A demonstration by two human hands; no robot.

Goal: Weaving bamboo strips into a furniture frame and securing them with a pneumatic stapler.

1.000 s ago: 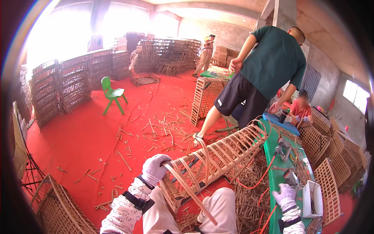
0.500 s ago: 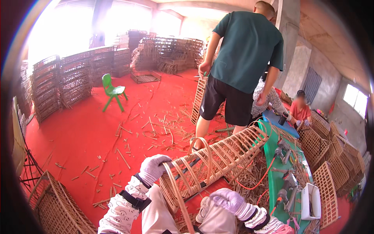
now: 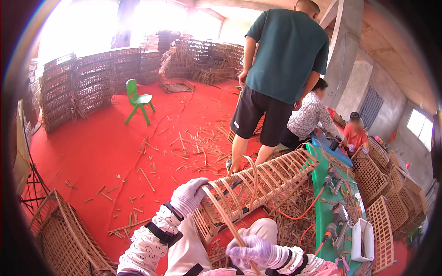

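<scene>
A long woven rattan basket (image 3: pixel 271 181) with a metal frame slants from between my knees up onto a green bench (image 3: pixel 324 216). At its near end my left hand (image 3: pixel 188 197), in a light knitted glove, is closed on the upper end of a loose rattan strip (image 3: pixel 222 209). The strip runs down toward my lap. Lower on it, my right hand (image 3: pixel 251 250), in a matching glove, wraps its fingers round the strip. A bent cane loop (image 3: pixel 254 177) stands up from the basket's middle.
Power tools (image 3: pixel 329 232) with an orange cord (image 3: pixel 299 218) and a white plastic bin (image 3: pixel 363 239) lie on the bench. A person in a dark green shirt (image 3: pixel 287 55) stands ahead; two others sit beyond. Another basket (image 3: pixel 69 239) is at left, a green chair (image 3: pixel 138 99) farther off.
My right hand has moved left and taken hold of the strip's lower part. Before, it hung beside the strip with nothing visible in it. My left hand keeps its grip.
</scene>
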